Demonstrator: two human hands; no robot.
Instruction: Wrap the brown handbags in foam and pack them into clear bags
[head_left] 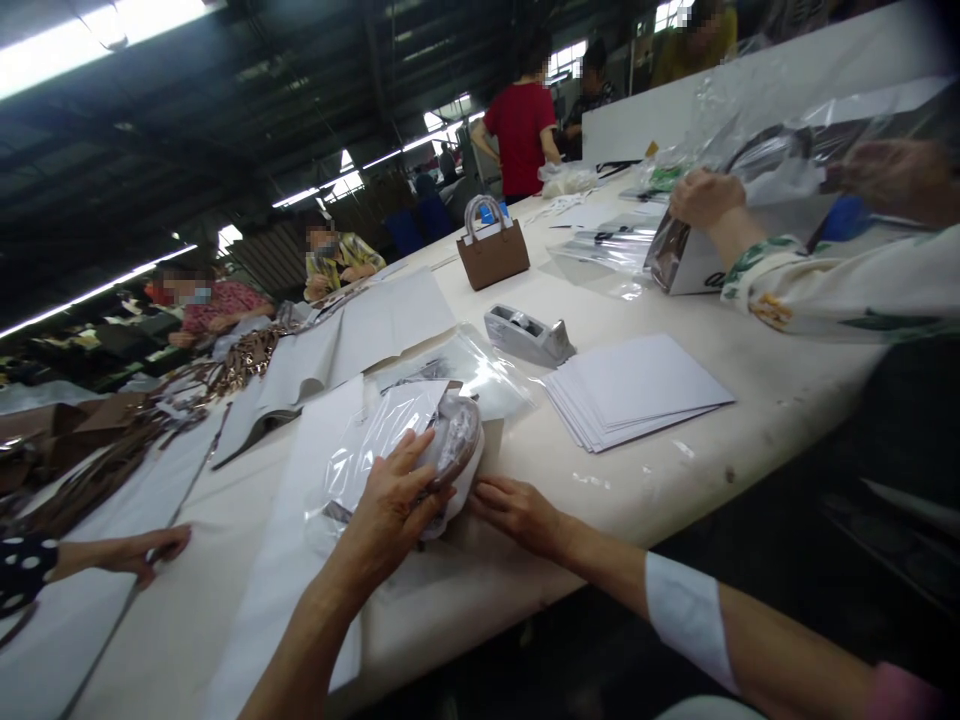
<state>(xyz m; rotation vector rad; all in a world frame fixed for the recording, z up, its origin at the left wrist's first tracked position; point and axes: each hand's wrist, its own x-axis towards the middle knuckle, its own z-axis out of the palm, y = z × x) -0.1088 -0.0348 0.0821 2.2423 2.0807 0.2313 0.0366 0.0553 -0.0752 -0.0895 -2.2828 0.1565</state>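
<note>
A handbag (397,430) in clear plastic lies on the table in front of me, its brown handle (459,455) showing at the right through crumpled wrap. My left hand (397,490) rests on top of it with fingers spread. Low at the bag's right edge is my right hand (521,512), fingers together and curled; their tips are partly hidden, so what they pinch cannot be made out. Flat clear plastic bags (487,365) lie just beyond the wrapped handbag. A white patch (686,610) covers part of my right forearm.
A grey tape dispenser (529,335) and a stack of white cards (637,385) stand to the right. Further back is a brown handbag (493,255). A co-worker's hands (709,200) handle another bag at right; another person's hand (154,552) is at left, near brown straps (105,480).
</note>
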